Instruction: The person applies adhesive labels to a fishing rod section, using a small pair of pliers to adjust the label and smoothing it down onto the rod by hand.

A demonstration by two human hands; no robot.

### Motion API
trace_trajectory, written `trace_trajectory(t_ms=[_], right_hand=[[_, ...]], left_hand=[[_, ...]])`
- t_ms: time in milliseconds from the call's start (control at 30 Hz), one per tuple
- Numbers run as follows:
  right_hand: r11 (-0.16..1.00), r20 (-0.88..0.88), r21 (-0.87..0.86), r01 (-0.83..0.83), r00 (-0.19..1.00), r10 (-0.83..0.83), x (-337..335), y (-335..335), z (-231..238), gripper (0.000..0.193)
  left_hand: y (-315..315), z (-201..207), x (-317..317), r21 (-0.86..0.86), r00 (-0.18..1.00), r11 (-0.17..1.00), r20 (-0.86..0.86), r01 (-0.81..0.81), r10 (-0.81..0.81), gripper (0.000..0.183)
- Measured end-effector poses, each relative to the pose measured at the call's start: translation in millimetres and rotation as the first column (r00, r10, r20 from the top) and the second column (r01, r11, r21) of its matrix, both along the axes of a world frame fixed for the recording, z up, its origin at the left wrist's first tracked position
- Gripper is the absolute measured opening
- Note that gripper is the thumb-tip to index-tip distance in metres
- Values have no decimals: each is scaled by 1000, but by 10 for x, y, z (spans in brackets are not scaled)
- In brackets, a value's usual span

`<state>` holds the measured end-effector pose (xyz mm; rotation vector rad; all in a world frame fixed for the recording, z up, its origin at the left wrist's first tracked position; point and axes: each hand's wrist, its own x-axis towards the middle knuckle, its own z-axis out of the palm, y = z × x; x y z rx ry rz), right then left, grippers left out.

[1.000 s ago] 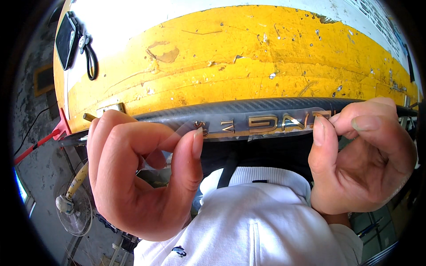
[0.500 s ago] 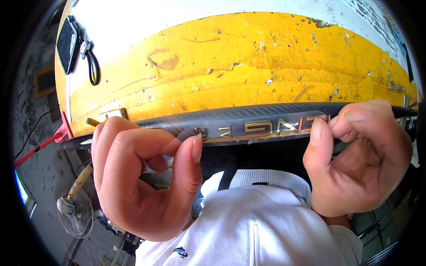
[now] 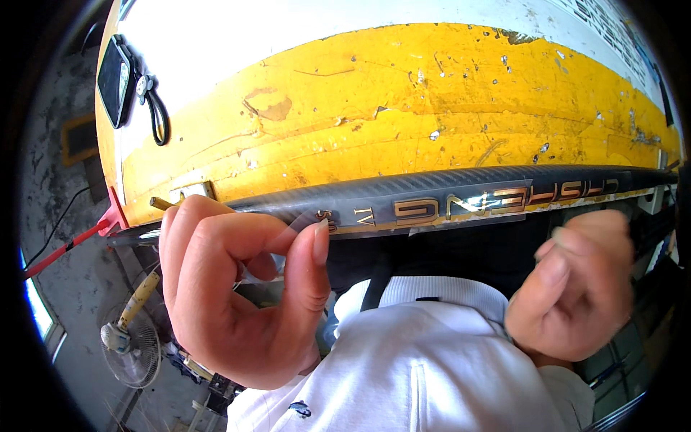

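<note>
A long black tube (image 3: 288, 202) with a woven carbon look lies along the near edge of the table. Over its side runs a strip of clear film (image 3: 385, 214) carrying gold lettering (image 3: 475, 207); more lettering shows on the tube farther right. My left hand (image 3: 234, 288) pinches the left end of this film between thumb and forefinger, close against the tube. Below the tube's right part is my right hand (image 3: 572, 284), apart from both film and tube. Its fingers are curled in toward the thumb, a little blurred, with nothing visible in them.
The yellow and white table (image 3: 324, 108) has chipped, worn paint. A phone-like black device (image 3: 115, 81) with a strap (image 3: 158, 119) lies at its far left. A red clamp-like tool (image 3: 110, 216) is by the tube's left end. A fan (image 3: 132, 345) stands at lower left.
My right hand has let go of the film and moved down, uncovering the right-hand lettering. My left hand keeps its pinch, and the view has shifted slightly.
</note>
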<state>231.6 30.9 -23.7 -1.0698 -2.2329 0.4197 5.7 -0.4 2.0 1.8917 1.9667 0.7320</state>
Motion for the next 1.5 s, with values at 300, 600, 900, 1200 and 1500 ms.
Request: trace_trajectory(t_ms=[300,600,900,1200,1500], right_hand=[[998,173,-16,61,983,-57,-100,-230,-360,59],[989,162,79,122,978,-134,-571,-348,-487,67],[982,199,101,160,964,-178,-276,-276,-495,72],[996,230,6,84,970,-83,-635,-374,-428,75],[988,171,-21,151,975,-145,-346,-341,-471,75]], left_hand=[[34,-36,121,27,975,976,59,-214,213,24],[43,30,203,-17,952,956,88,-291,292,24],[17,33,156,-10,974,975,39,-222,223,20],[17,7,30,-16,996,997,62,-69,70,19],[19,-38,11,49,995,997,79,-64,60,21]])
